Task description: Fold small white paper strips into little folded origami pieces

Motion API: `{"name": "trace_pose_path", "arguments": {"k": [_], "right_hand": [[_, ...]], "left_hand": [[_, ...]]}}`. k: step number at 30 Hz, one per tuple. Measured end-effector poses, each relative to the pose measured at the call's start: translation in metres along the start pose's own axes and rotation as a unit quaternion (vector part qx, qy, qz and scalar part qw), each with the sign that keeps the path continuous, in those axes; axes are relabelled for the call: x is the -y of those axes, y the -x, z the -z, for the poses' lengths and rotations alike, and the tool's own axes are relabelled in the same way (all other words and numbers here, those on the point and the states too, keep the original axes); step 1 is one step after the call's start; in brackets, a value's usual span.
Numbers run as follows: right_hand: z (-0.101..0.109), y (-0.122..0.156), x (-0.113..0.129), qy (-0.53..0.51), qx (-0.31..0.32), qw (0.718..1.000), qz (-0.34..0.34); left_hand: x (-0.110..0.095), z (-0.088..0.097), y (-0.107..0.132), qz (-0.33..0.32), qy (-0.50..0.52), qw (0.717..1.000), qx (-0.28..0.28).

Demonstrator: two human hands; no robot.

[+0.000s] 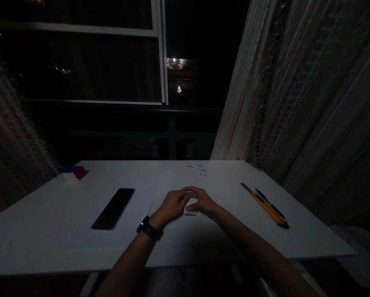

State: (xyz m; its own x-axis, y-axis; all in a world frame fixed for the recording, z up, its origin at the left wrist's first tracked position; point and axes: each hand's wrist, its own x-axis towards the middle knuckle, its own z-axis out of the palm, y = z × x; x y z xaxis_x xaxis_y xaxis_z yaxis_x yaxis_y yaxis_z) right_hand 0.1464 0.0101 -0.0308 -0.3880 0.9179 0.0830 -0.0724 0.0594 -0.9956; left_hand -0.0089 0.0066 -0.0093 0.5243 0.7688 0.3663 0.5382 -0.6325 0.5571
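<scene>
A small white piece that looks like paper (190, 208) lies between my two hands over the middle of the table. My left hand (171, 205), with a dark watch (149, 228) on its wrist, presses its fingers against the piece from the left. From the other side, my right hand (206, 203) curls its thumb and fingers around it. Parts of the piece are hidden under the fingers. Farther back lie several small white slips (201, 170) with dark marks, too small to read.
Left of my hands, a black phone (113, 208) lies on a large white sheet (143, 198). A puzzle cube (75, 173) sits at the far left of the white table (172, 173). To the right are a yellow utility knife (269, 208), blade extended, and a dark pen (262, 195). Curtains (243, 103) hang behind.
</scene>
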Motion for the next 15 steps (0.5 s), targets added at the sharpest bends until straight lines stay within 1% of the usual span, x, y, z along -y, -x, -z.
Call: {"name": "trace_pose_path", "arguments": {"k": [2,5,7,9,12,15], "right_hand": [[0.0010,-0.0007,-0.0011,0.005,0.016,0.999,0.028],[0.0011,-0.0025,-0.0042,0.001,0.019,0.999,0.037],[0.0000,-0.0032,-0.0062,-0.008,-0.006,1.000,0.022],[-0.0017,-0.0032,-0.0072,-0.026,-0.028,0.999,-0.011],[-0.0034,-0.0027,-0.0068,-0.050,-0.032,0.997,-0.051],[-0.0019,-0.0023,-0.0061,-0.048,-0.025,0.997,-0.053]], "left_hand": [[-0.0004,0.0003,0.0001,-0.003,0.011,1.000,-0.008],[-0.0013,-0.0001,0.0005,-0.005,0.023,1.000,-0.018],[-0.0020,-0.0007,0.0007,-0.005,0.026,0.999,-0.020],[-0.0026,-0.0012,0.0009,0.001,0.022,1.000,-0.016],[-0.0034,-0.0019,0.0013,0.010,0.010,1.000,-0.003],[-0.0038,-0.0026,0.0020,0.011,0.004,1.000,0.007]]}}
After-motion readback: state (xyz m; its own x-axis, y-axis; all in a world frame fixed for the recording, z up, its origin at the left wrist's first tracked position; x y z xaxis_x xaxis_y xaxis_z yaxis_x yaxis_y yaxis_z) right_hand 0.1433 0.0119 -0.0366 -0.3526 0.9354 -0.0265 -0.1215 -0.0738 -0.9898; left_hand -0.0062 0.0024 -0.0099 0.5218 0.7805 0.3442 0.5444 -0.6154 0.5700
